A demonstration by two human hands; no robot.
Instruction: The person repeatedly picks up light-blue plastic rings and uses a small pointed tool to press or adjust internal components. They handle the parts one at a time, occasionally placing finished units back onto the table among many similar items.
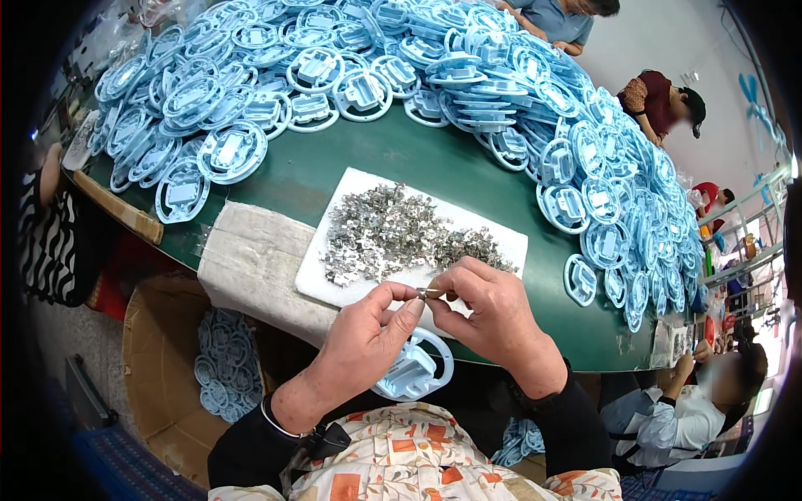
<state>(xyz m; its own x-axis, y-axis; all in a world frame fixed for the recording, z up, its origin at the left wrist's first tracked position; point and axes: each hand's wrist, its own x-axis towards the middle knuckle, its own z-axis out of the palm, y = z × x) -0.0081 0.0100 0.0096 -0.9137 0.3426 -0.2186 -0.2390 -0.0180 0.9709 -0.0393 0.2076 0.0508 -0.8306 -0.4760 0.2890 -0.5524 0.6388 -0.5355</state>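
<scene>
Head view of a green table (401, 159) at which a person works with both bare hands. The left hand (368, 330) and right hand (493, 313) meet just in front of the table's near edge, fingertips together. Thumb and forefinger of each hand are pinched narrowly on one small metal clip (428, 291), a thin, silvery, bent piece of which only a short stretch shows between the fingertips; its exact shape cannot be told. Below the hands, off the table's near edge and close to the person's lap, lies a pale blue plastic ring part (415, 367), round-rimmed with a blocky centre, partly hidden by the left hand. On the table just beyond the hands sits a white board (355, 196) bearing a loose heap of metal clips (393, 234), grey and glinting. Beside the board on the table's near edge rests a pale wrapped pad (251, 259). The table's far and right portions carry a large pile of blue ring parts (418, 58). Left of the table, lower down, an open cardboard box (159, 367) contains more blue parts.
</scene>
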